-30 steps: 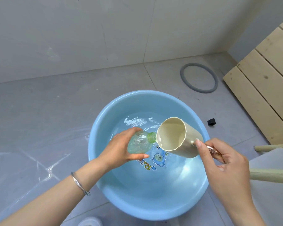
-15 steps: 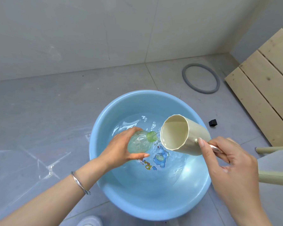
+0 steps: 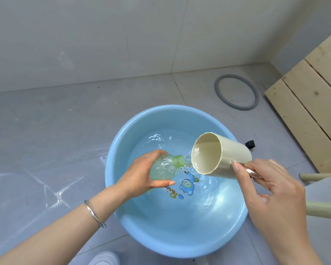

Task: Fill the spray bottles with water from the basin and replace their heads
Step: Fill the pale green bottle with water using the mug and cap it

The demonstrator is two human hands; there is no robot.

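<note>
Spray bottle [image 3: 163, 168]: clear, faintly green plastic with a ribbed, crinkled wall and a green threaded neck [image 3: 179, 161]. Head off. Held tilted over the water in the basin [image 3: 180, 245], mouth toward the cup. Left hand [image 3: 141, 175] wraps the body, fingers over the top and thumb along the underside; firm grip.

Cup [image 3: 218, 153]: cream, matte, faceted sides, tipped nearly on its side with its lip just beside the bottle mouth. A thin run of water crosses from lip to neck, and some looks to spill past into the basin. Right hand [image 3: 271, 188] pinches the cup's shiny metal handle [image 3: 253, 173], thumb laid against the cup wall.

Progress, as judged: the fill of this bottle is under way. The level inside is hard to read through the crinkled plastic. Head not yet replaced; no spray head and no second bottle in view, so most of the task looks to be left.

Basin: round, smooth pale-blue plastic, shallow clear water rippling, cartoon print [image 3: 186, 185] on the bottom.

Around: thin silver bangle [image 3: 95, 213] on the left wrist. Grey glossy floor tiles [image 3: 46, 140], wet streaks at left. Grey ring [image 3: 236, 92] lying flat beyond the basin, small black block [image 3: 250, 144] near the rim, pale wooden slats [image 3: 304, 104] at right
</note>
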